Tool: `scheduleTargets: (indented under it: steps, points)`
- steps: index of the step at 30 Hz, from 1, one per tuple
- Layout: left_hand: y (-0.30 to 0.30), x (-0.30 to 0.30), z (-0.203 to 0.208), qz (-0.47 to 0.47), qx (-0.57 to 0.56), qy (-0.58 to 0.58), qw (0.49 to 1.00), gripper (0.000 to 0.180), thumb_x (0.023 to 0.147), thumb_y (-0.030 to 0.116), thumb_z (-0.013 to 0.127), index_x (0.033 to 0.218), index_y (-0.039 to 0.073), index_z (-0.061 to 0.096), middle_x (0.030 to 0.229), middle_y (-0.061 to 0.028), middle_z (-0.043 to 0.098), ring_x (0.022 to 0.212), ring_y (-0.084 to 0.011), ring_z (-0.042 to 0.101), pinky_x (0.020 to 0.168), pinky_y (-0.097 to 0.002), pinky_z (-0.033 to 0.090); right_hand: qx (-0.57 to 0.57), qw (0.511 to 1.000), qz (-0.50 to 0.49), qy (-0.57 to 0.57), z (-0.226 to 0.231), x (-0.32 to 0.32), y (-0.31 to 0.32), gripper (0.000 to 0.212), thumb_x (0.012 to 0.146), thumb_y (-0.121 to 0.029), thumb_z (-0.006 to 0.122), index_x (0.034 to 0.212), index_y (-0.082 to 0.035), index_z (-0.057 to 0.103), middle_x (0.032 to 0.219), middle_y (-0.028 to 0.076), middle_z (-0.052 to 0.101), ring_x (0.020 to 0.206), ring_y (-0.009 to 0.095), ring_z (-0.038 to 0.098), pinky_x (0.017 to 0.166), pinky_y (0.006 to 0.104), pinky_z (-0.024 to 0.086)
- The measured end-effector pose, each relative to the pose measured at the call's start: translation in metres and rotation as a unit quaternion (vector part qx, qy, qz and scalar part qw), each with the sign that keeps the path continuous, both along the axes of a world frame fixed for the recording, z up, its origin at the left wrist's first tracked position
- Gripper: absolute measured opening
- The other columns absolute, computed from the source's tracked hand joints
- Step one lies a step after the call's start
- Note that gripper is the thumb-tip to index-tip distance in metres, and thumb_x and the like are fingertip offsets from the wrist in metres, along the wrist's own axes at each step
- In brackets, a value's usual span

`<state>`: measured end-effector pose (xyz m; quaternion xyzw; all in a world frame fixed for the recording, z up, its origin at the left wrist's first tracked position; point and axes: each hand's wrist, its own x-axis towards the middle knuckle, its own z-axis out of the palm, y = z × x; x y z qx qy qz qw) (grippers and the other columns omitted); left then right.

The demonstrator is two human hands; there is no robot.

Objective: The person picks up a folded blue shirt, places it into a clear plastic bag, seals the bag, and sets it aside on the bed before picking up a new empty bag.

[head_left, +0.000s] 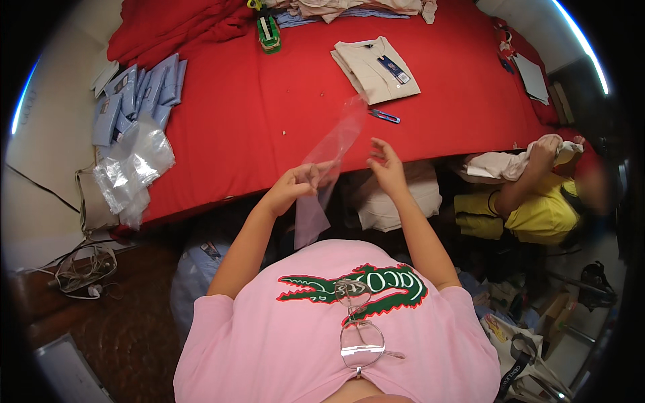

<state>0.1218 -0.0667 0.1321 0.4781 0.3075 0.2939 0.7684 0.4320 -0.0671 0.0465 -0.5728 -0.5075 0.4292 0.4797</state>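
Observation:
My left hand [295,186] pinches a clear plastic bag [341,139], which hangs narrow and slanting in front of me, partly over the table edge. Just right of the bag, my right hand [386,164] is raised with its fingers apart and nothing in them. Beyond my hands a folded beige shirt [371,66] with a dark tag lies on the red-covered table [235,134]. Small blue thread snips [384,117] rest close to the shirt's near edge.
At the left are packed light-blue garments [138,94] and a pile of clear bags [138,161]. A green tape dispenser [269,33] stands far back near heaped clothes. To the right a person in yellow [541,211] handles pale cloth [504,163]. Cables [84,269] lie coiled at lower left.

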Motion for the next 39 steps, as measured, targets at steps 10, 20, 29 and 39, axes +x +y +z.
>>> scheduleTargets:
  steps: [10,20,29,39]
  points:
    - [-0.015,-0.092,-0.045,0.196,-0.141,-0.077,0.967,0.008,0.09,0.007,0.057,0.097,0.011,0.053,0.133,-0.029,0.071,0.117,-0.0419,0.074,0.101,-0.0496,0.059,0.078,0.817,-0.012,-0.571,-0.016,0.041,0.11,0.045,0.093,-0.02,0.077,0.132,-0.002,0.065,0.118,0.015,0.068,0.115,0.034,0.067,0.098,0.0478,0.054]
    - [0.011,-0.184,-0.072,0.238,-0.21,0.096,0.943,0.039,0.102,0.007,0.054,0.14,0.002,0.059,0.122,-0.025,0.077,0.113,-0.0327,0.078,0.095,-0.0389,0.062,0.05,0.959,-0.01,-0.278,-0.01,-0.103,0.24,0.023,0.101,-0.023,0.067,0.115,-0.005,0.07,0.101,0.018,0.073,0.094,0.038,0.072,0.081,0.0497,0.056]
    - [0.116,-0.209,-0.064,0.145,-0.139,0.085,0.976,0.045,0.106,0.004,0.05,0.15,-0.001,0.058,0.139,-0.0156,0.071,0.119,-0.0281,0.075,0.106,-0.0398,0.056,-0.199,0.957,-0.017,-0.211,0.006,-0.225,0.509,0.031,0.103,-0.016,0.067,0.13,-0.001,0.07,0.088,0.014,0.077,0.067,0.02,0.076,0.057,0.0362,0.059]
    - [0.194,-0.165,-0.021,-0.015,-0.11,0.019,0.994,0.052,0.107,0.006,0.05,0.158,0.003,0.052,0.104,-0.0105,0.08,0.109,-0.0254,0.078,0.109,-0.0387,0.054,-0.172,0.951,0.216,0.139,0.007,-0.164,0.388,0.062,0.108,-0.056,0.059,0.143,-0.005,0.065,0.127,0.011,0.074,0.113,0.021,0.07,0.098,0.0379,0.055]
